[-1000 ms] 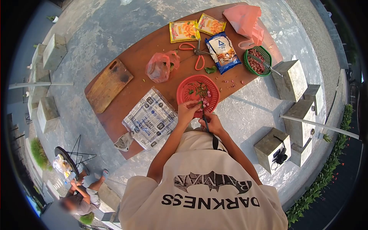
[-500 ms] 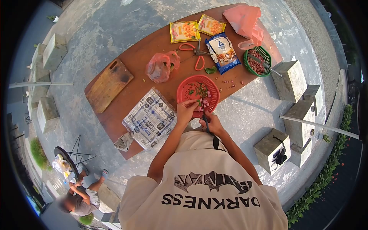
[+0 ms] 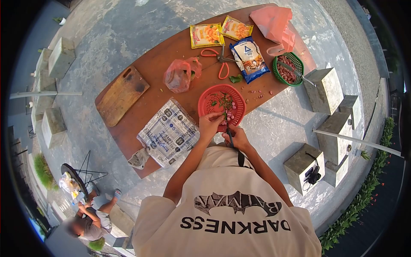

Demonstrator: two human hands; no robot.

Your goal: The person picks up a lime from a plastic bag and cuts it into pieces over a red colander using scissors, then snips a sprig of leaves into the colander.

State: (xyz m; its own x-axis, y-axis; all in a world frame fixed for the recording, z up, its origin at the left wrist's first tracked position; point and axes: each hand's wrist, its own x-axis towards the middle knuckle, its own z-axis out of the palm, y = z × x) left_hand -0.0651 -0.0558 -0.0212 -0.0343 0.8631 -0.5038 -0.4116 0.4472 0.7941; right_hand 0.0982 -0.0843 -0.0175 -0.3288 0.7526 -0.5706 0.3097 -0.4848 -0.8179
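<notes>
A red plastic basket (image 3: 204, 96) holds small pink shallots (image 3: 230, 115) and green sprigs (image 3: 226, 101). My left hand (image 3: 209, 125) is at its near rim, thumb and fingers pinched together over the inside; what they hold is too small to make out. Close beside it, my right hand (image 3: 235, 138) is closed with curled fingers at the basket's near right edge. What it grips is hidden. A long dark strap (image 3: 231, 139) hangs in front of the right hand and crosses the basket.
On the brown table lie a cutting board (image 3: 122, 96), newspaper-print sheet (image 3: 169, 132), pink bag (image 3: 182, 75), red-handled scissors (image 3: 222, 60), yellow packets (image 3: 206, 35) and a blue-white packet (image 3: 249, 60). A green basket (image 3: 289, 68) stands right. Another person (image 3: 92, 222) sits lower left.
My left hand has shifted slightly to the right, its fingers drawn closer together; the green piece seen at its fingertips before shows less. My right hand has barely moved.
</notes>
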